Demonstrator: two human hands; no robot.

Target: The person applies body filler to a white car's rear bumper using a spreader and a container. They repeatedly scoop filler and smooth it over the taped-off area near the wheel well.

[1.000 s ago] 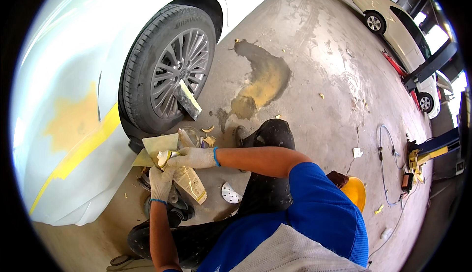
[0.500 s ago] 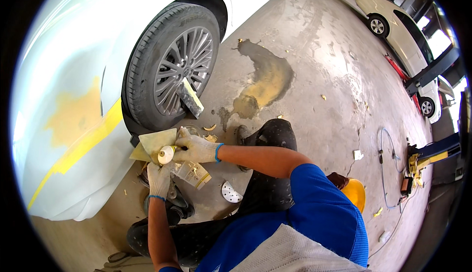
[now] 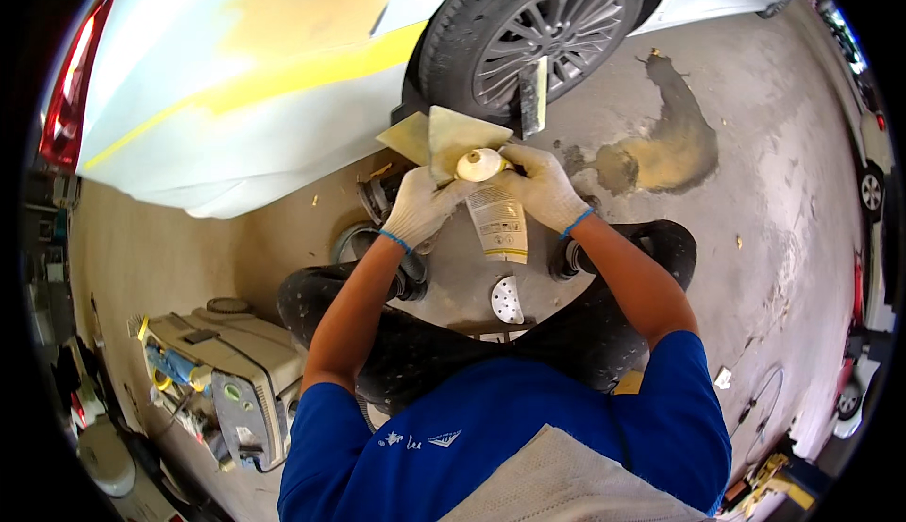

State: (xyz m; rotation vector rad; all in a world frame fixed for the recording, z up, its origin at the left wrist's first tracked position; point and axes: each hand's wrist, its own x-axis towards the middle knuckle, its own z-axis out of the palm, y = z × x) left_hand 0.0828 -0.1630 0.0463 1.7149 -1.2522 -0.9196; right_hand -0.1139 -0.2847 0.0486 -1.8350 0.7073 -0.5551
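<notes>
My gloved left hand (image 3: 422, 209) is closed at the lower edge of a pale, flat putty spreader (image 3: 462, 135), its thumb against a squeeze tube (image 3: 482, 164). A second spreader (image 3: 404, 138) fans out to the left behind the first. My gloved right hand (image 3: 545, 188) is closed around the tube's other side. The tube's white shoulder and tan nozzle point up toward me; below, between the hands, shows a printed pale body with a yellow stripe. My hands hide some of the fingers and where tube and spreaders meet.
Ahead stands a white car with yellow filler (image 3: 283, 69) on its panel. A sanding block (image 3: 534, 97) leans on its wheel (image 3: 557, 36). Between my feet lies a perforated white disc (image 3: 507, 299). A beige machine (image 3: 226, 362) stands at left; a wet patch (image 3: 675, 144) marks the floor at right.
My view has swung left, bringing the tail light and beige machine into sight. The tube's nozzle now faces up more squarely, and both hands still hold together around the tube and spreaders.
</notes>
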